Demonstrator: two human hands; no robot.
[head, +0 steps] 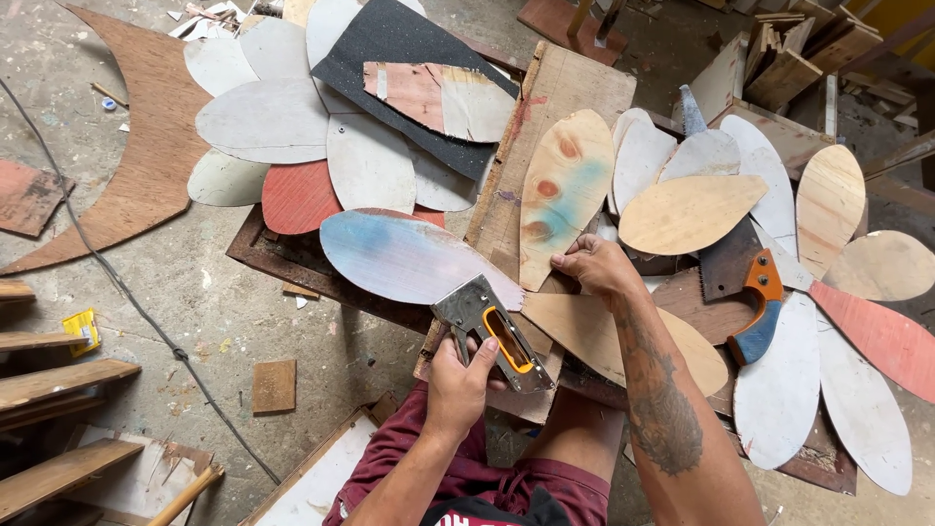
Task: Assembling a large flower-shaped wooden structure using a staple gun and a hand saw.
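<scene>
Left hand is wrapped tight around the handle of a grey metal staple gun with an orange grip insert, its nose resting on the near end of a long pale-blue painted wooden petal. Right hand, fingers curled together, is pressing down on the near tip of a bare plywood petal with orange and teal stains, just right of the stapler. Both petals sit on a stack of rough boards right in front of the person's knees in dark red shorts.

Further right, a hand saw with an orange and blue handle lies among more white, tan and red petals. Far left there's another fan of whitish petals with a red one, plus a sheet of black sandpaper. A black cable runs across the concrete floor at left.
</scene>
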